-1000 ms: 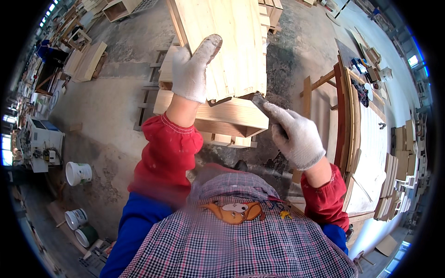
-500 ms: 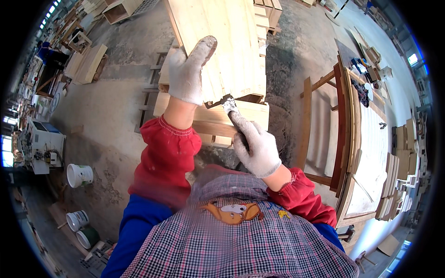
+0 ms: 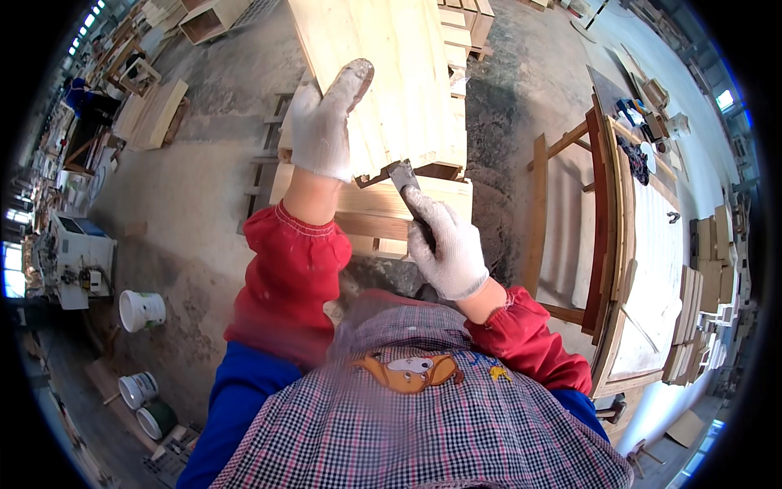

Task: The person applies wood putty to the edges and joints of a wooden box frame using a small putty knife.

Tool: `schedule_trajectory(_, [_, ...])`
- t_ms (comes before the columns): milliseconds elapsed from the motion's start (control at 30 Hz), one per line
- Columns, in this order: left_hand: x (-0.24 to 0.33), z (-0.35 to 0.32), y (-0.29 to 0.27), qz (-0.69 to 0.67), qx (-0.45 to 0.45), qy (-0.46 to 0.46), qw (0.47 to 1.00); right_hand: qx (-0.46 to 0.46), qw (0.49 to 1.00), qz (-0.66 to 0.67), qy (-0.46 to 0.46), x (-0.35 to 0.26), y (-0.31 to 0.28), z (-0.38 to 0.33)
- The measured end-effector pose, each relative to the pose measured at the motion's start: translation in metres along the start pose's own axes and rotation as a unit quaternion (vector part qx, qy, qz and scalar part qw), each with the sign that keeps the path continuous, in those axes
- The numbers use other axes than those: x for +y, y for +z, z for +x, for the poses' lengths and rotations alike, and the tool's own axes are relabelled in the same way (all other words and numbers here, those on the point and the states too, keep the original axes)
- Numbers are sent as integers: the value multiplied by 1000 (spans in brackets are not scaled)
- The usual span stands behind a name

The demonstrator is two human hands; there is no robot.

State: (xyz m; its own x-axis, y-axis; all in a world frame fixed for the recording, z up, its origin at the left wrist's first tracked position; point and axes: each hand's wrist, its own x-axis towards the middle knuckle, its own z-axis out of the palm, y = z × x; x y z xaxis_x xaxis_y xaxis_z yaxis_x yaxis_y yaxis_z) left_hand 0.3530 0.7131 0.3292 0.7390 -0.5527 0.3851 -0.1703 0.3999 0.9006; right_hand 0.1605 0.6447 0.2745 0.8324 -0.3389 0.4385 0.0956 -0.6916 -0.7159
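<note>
Head view, clock read from frame centre. Pale wooden piece (image 3: 395,90) at 12 o'clock, its notched end facing 6. Left hand (image 3: 326,130), gloved in white, at 11 o'clock on the piece's 9 o'clock edge: thumb laid over the face, fingers hidden, so cannot tell how far they close. Right hand (image 3: 450,251), gloved too, just off centre toward 3 o'clock: wrapped closed round a scraper (image 3: 404,178), index finger along the handle. Blade at the notched end; cannot tell whether it touches. Pale timber (image 3: 371,224) shows below that end. White-topped workbench (image 3: 652,269) at 3 o'clock; white bucket (image 3: 142,310) between 8 and 9. Checked apron (image 3: 391,436) at 6.
</note>
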Motion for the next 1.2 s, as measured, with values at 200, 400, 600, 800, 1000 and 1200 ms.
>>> schedule_trajectory(200, [13,-1,12,-78,90,-61,991,-3,1000,18,18,-1,-4,-12])
schedule_trajectory(400, [14,2,7,-59,82,-56,993,-8,999,37,-8,1,0,-8])
schedule_trajectory(600, [8,4,3,-128,71,-61,987,8,999,22,-42,21,9,0])
schedule_trajectory(800, [15,2,6,-128,84,-62,986,-21,999,30,-26,15,6,1])
schedule_trajectory(1000, [19,3,8,-122,124,-70,982,-68,996,-1,-49,8,-4,-6])
schedule_trajectory(1200, [11,6,3,-94,97,-62,989,-133,975,-128,-120,-26,-26,25])
